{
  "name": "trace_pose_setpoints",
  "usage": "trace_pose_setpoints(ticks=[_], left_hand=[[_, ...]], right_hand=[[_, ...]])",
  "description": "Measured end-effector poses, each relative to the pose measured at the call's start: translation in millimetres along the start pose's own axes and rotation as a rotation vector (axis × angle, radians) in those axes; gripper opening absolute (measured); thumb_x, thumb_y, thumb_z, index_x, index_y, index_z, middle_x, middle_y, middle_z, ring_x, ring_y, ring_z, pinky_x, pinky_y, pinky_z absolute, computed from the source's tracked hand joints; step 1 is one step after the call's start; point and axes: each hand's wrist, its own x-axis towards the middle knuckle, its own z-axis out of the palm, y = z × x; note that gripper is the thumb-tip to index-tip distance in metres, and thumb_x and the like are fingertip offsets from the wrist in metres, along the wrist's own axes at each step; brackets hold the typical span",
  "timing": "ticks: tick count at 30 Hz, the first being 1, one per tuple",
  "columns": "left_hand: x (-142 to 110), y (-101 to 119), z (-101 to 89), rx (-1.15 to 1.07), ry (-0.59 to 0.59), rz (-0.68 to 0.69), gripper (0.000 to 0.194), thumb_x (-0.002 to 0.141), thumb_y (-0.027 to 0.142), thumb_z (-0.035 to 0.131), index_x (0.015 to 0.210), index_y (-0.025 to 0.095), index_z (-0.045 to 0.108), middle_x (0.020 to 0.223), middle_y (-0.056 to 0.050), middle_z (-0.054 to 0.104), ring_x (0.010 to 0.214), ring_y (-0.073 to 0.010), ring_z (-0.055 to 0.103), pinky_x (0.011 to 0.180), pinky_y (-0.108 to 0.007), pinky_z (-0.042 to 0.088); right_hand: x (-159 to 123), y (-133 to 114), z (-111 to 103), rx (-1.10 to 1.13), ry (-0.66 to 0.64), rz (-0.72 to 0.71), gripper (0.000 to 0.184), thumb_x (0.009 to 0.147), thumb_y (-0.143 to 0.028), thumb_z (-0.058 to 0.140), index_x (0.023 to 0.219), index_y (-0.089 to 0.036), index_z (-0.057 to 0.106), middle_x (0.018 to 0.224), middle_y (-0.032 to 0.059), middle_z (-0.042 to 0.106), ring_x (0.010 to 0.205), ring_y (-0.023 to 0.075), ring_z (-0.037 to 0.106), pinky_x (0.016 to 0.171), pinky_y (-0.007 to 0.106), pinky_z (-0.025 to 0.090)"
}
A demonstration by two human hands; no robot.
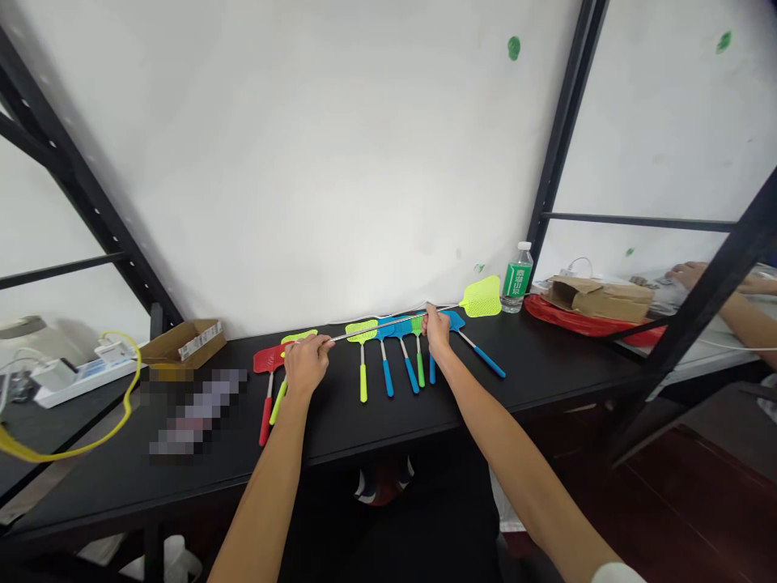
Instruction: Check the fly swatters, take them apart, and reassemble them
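Note:
A yellow-green fly swatter with a long, drawn-out metal rod stretches between my two hands above the black table. My left hand is closed around its handle end, most of which the fingers hide. My right hand pinches the rod nearer the mesh head. Beneath the rod lie several fly swatters: a yellow one, blue ones and a green one. Beside my left hand are a red fly swatter and another yellow-green one, partly covered by that hand.
A water bottle stands at the back right, near a cardboard box on red plastic. At the left are an open carton, a power strip and a yellow cable. Another person's hand shows far right.

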Motion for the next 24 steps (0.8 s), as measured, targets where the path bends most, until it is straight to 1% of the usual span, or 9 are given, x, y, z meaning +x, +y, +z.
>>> trace_pose_setpoints(ticks=[2, 4, 7, 9, 13, 15, 17, 19, 24], left_hand=[[-0.6, 3.2, 0.4, -0.041, -0.007, 0.028, 0.03, 0.096, 0.039, 0.047, 0.1, 0.024, 0.073, 0.098, -0.007, 0.074, 0.092, -0.0257, 0.066, 0.083, -0.037, 0.041], [-1.5, 8.1, 0.6, -0.078, -0.008, 0.052, 0.03, 0.096, 0.039, 0.048, 0.101, 0.024, 0.073, 0.098, -0.006, 0.074, 0.092, -0.0251, 0.066, 0.08, -0.035, 0.043], [-4.2, 18.5, -0.4, -0.121, -0.006, 0.087, 0.032, 0.097, 0.042, 0.046, 0.103, 0.024, 0.072, 0.099, -0.005, 0.074, 0.091, -0.0237, 0.067, 0.075, -0.032, 0.044], [-6.8, 26.3, -2.0, -0.148, -0.018, 0.118, 0.034, 0.098, 0.043, 0.044, 0.105, 0.025, 0.071, 0.1, -0.005, 0.074, 0.09, -0.0222, 0.067, 0.073, -0.031, 0.044], [-11.2, 38.1, -4.3, -0.208, -0.072, 0.176, 0.034, 0.098, 0.045, 0.044, 0.109, 0.026, 0.069, 0.103, -0.004, 0.074, 0.087, -0.0202, 0.067, 0.073, -0.029, 0.045], [-12.1, 41.0, -3.5, -0.232, -0.102, 0.189, 0.035, 0.097, 0.048, 0.045, 0.113, 0.027, 0.068, 0.106, -0.003, 0.074, 0.086, -0.0196, 0.068, 0.075, -0.029, 0.045], [-11.7, 42.1, -1.1, -0.233, -0.131, 0.193, 0.038, 0.097, 0.05, 0.044, 0.116, 0.028, 0.068, 0.108, -0.004, 0.073, 0.088, -0.0201, 0.068, 0.076, -0.029, 0.046], [-10.0, 41.8, 1.9, -0.209, -0.14, 0.186, 0.04, 0.098, 0.051, 0.041, 0.115, 0.028, 0.069, 0.107, -0.005, 0.074, 0.093, -0.0216, 0.067, 0.077, -0.03, 0.045], [-3.0, 29.5, 3.0, -0.077, -0.1, 0.146, 0.037, 0.098, 0.046, 0.042, 0.108, 0.027, 0.072, 0.097, -0.008, 0.074, 0.091, -0.0254, 0.065, 0.082, -0.037, 0.04]], right_hand=[[-4.6, -2.0, 3.7, 0.112, 0.062, 0.024, 0.048, 0.087, -0.055, 0.052, 0.056, -0.026, 0.032, 0.046, -0.0038, 0.034, 0.043, 0.0118, 0.033, 0.041, 0.028, 0.03], [-10.6, -4.3, 9.7, 0.169, 0.031, 0.038, 0.05, 0.086, -0.062, 0.054, 0.057, -0.025, 0.038, 0.047, -0.0028, 0.039, 0.043, 0.0122, 0.035, 0.041, 0.028, 0.031], [-20.9, -5.6, 20.3, 0.131, -0.105, 0.029, 0.053, 0.083, -0.07, 0.055, 0.059, -0.024, 0.043, 0.048, -0.0014, 0.044, 0.043, 0.0132, 0.038, 0.041, 0.029, 0.033], [-28.1, -4.6, 26.8, 0.088, -0.224, 0.011, 0.055, 0.083, -0.071, 0.054, 0.058, -0.024, 0.045, 0.047, -0.0011, 0.044, 0.043, 0.0135, 0.04, 0.042, 0.029, 0.035], [-38.6, -1.1, 34.8, 0.072, -0.472, 0.001, 0.055, 0.085, -0.068, 0.054, 0.055, -0.022, 0.048, 0.046, -0.0025, 0.041, 0.042, 0.0111, 0.039, 0.044, 0.026, 0.034], [-40.1, -0.2, 36.5, 0.098, -0.516, 0.006, 0.055, 0.086, -0.065, 0.053, 0.053, -0.022, 0.046, 0.045, -0.0034, 0.038, 0.041, 0.0101, 0.038, 0.044, 0.025, 0.032], [-39.5, -0.1, 37.4, 0.104, -0.502, -0.008, 0.054, 0.088, -0.062, 0.052, 0.052, -0.023, 0.043, 0.044, -0.0036, 0.037, 0.041, 0.0099, 0.037, 0.045, 0.025, 0.032], [-37.7, -0.1, 37.7, 0.072, -0.451, -0.023, 0.053, 0.089, -0.058, 0.051, 0.05, -0.023, 0.041, 0.043, -0.0034, 0.037, 0.04, 0.0103, 0.037, 0.045, 0.025, 0.033], [-30.3, 0.6, 34.8, 0.008, -0.264, -0.007, 0.045, 0.089, -0.045, 0.048, 0.049, -0.023, 0.041, 0.042, -0.0027, 0.036, 0.04, 0.0117, 0.036, 0.044, 0.027, 0.032]])
